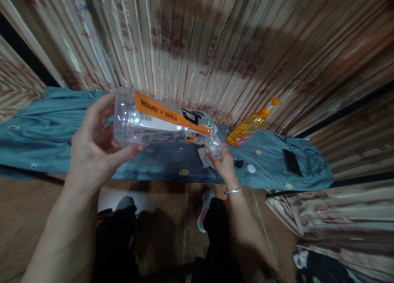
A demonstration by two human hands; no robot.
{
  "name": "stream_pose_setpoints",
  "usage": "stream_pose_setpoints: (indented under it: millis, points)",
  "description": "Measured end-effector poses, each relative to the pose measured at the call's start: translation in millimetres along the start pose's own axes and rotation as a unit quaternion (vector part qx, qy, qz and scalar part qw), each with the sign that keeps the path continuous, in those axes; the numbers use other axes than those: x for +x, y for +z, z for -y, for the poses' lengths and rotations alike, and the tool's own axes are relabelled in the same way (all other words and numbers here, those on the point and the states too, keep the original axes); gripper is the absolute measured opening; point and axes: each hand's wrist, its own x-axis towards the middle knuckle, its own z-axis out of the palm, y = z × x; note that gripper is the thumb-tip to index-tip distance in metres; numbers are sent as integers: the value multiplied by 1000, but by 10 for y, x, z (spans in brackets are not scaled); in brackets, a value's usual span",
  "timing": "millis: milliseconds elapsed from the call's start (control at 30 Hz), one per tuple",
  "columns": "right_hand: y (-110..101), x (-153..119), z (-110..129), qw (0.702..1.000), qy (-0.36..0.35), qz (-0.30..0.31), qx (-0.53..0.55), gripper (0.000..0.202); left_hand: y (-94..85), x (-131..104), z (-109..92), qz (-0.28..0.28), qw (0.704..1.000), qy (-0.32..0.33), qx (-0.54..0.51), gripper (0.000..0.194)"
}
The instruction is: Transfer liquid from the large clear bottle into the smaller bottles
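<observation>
A large clear plastic bottle (163, 120) with an orange and white label is held up nearly sideways over the cloth-covered table. Its base points left and its narrow end right. My left hand (95, 139) is wrapped round the base, thumb along the near side. At the narrow end, my right hand (224, 162) has its fingers closed on the clear neck part; whether a separate piece of clear plastic is there, I cannot tell. A whitish scrap (205, 157) shows beside the right fingers, on or just above the cloth. I see no liquid in the bottle.
An orange pump bottle (248, 129) leans on the blue-green cloth (160, 164). To the right lie a small black object (239, 164), a white disc (251, 168) and a black phone (292, 162). Patterned curtains (191, 40) hang close behind; my legs are below.
</observation>
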Motion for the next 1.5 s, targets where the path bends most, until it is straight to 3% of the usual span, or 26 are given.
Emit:
stream_pose_setpoints:
  millis: [1500]
  points:
    - [-18, 16, -32, 1000, 11, 4, 10, 60, 82, 72, -29, -3, 1000, -10, -15, 101]
